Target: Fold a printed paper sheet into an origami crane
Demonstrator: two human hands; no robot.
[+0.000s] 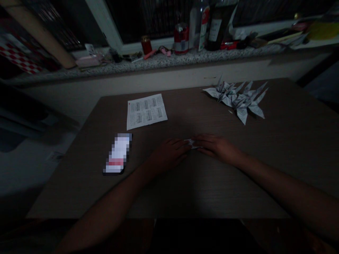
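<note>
A small piece of folded printed paper lies on the table between my two hands, mostly covered by fingers. My left hand rests low over its left end, fingers closed on that edge. From the other side, my right hand has its thumb and fingers around the right end. Only a pale strip shows in the gap, so the exact folds are hidden. Farther back on the right sits a cluster of pointed folded paper cranes, apart from both hands.
A flat printed sheet lies at the back left of the brown table. Nearer, left of my left hand, is a lit phone. Behind the table, the stone windowsill carries a red can, bottles and small clutter.
</note>
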